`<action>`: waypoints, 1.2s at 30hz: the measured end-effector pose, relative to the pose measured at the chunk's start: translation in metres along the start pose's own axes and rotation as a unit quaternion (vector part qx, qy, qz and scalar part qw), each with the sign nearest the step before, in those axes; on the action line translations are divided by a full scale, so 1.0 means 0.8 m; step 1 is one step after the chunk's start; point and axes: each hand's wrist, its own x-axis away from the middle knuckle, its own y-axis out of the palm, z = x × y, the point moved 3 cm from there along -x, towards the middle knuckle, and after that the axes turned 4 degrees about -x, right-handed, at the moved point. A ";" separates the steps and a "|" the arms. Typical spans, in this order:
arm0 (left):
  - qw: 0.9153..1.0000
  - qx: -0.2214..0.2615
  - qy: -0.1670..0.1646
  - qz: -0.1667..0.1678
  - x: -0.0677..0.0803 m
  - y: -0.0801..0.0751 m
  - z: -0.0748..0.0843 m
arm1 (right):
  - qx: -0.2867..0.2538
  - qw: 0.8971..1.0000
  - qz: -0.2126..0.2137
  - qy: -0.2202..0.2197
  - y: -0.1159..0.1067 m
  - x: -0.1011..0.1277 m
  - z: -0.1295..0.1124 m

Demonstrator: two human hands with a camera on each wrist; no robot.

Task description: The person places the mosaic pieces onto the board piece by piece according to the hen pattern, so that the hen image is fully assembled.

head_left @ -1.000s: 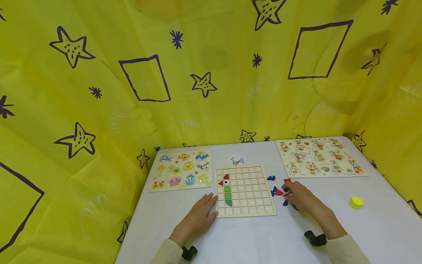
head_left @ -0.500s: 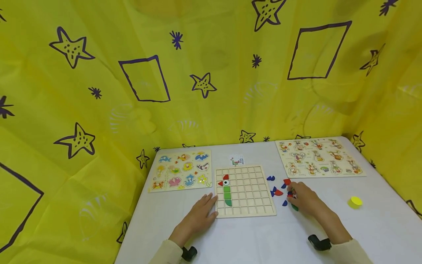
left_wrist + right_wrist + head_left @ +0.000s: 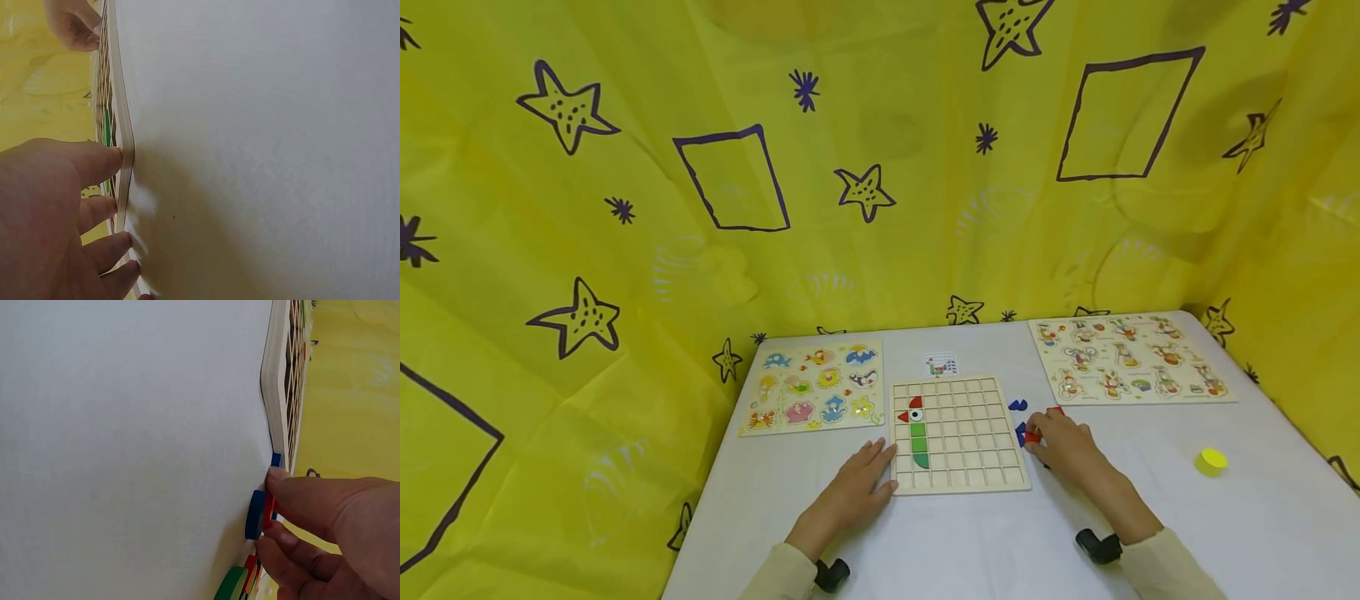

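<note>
My left hand (image 3: 856,483) lies with extended fingers at the left edge of the wooden grid board (image 3: 973,429), its fingertips touching the rim. Red, green and eye-marked tiles (image 3: 918,430) form a bird-like head and neck on the board's left side. Just right of the board, my right hand (image 3: 1067,450) pinches a red fan-shaped tile (image 3: 269,509) between thumb and fingers. A blue tile (image 3: 255,514) stands right beside it in the right wrist view, with a green tile (image 3: 232,584) lower down. The hand hides part of the loose tiles.
A small picture card (image 3: 941,364) lies behind the board. An animal puzzle (image 3: 811,392) sits at the left and another picture puzzle (image 3: 1105,358) at the back right. Blue tiles (image 3: 1018,405) lie beside the board. A yellow cylinder (image 3: 1211,462) stands far right.
My right hand has moved left from the loose tiles farther right to the red fan-shaped tile close by the board. The left hand has stayed at the board's edge.
</note>
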 end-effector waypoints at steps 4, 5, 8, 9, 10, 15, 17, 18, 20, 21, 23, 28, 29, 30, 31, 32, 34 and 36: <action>1.000 0.000 -0.002 -0.001 0.000 0.001 0.000 | -0.007 1.000 -0.007 0.002 0.001 -0.002 0.004; 1.000 0.000 -0.001 -0.001 0.000 0.000 0.000 | -0.009 1.000 -0.009 0.004 0.001 -0.003 0.005; 1.000 0.000 -0.002 -0.002 0.000 0.000 -0.001 | -0.019 1.000 -0.009 0.007 0.002 -0.002 0.006; 1.000 0.001 -0.001 -0.001 0.000 0.000 -0.001 | -0.022 1.000 -0.008 0.006 0.002 -0.002 0.006; 1.000 0.001 -0.001 -0.001 0.000 0.000 -0.001 | -0.024 1.000 -0.008 0.005 0.003 -0.002 0.006; 1.000 0.004 -0.001 0.001 0.001 0.000 0.000 | -0.022 1.000 -0.006 0.005 0.004 -0.001 0.006; 1.000 0.003 -0.002 0.001 0.001 0.000 0.001 | -0.021 1.000 -0.006 0.009 0.002 0.000 0.007; 1.000 0.003 -0.002 0.001 0.002 0.000 0.001 | -0.021 1.000 -0.006 0.011 0.001 0.001 0.008; 1.000 0.001 -0.004 0.001 0.002 0.000 0.001 | -0.024 1.000 -0.010 0.013 -0.001 0.002 0.010; 1.000 0.000 -0.004 0.000 0.002 0.001 0.001 | -0.026 0.999 -0.014 0.013 -0.002 0.003 0.010; 1.000 0.000 -0.004 0.000 0.002 0.000 0.001 | -0.032 0.999 -0.022 0.013 -0.005 0.004 0.011; 1.000 0.000 -0.001 0.002 0.002 -0.001 0.001 | -0.028 0.999 -0.033 0.000 -0.011 0.004 0.010; 1.000 0.000 0.000 0.002 0.002 -0.001 0.000 | -0.021 0.999 -0.030 -0.005 -0.011 0.004 0.009; 1.000 0.000 -0.001 0.002 0.002 0.000 0.000 | -0.013 1.000 -0.026 -0.011 -0.011 0.004 0.009; 1.000 0.000 -0.001 0.003 0.001 0.000 0.000 | -0.009 1.000 -0.023 -0.014 -0.011 0.003 0.009; 1.000 0.000 -0.001 0.002 0.001 0.000 0.000 | -0.006 1.000 -0.021 -0.017 -0.011 0.003 0.009; 1.000 0.001 -0.003 0.000 0.000 0.001 -0.001 | -0.010 0.999 -0.019 -0.027 -0.010 0.003 0.008; 1.000 0.000 -0.004 0.001 -0.001 0.002 -0.001 | -0.017 0.999 -0.020 -0.034 -0.009 0.003 0.009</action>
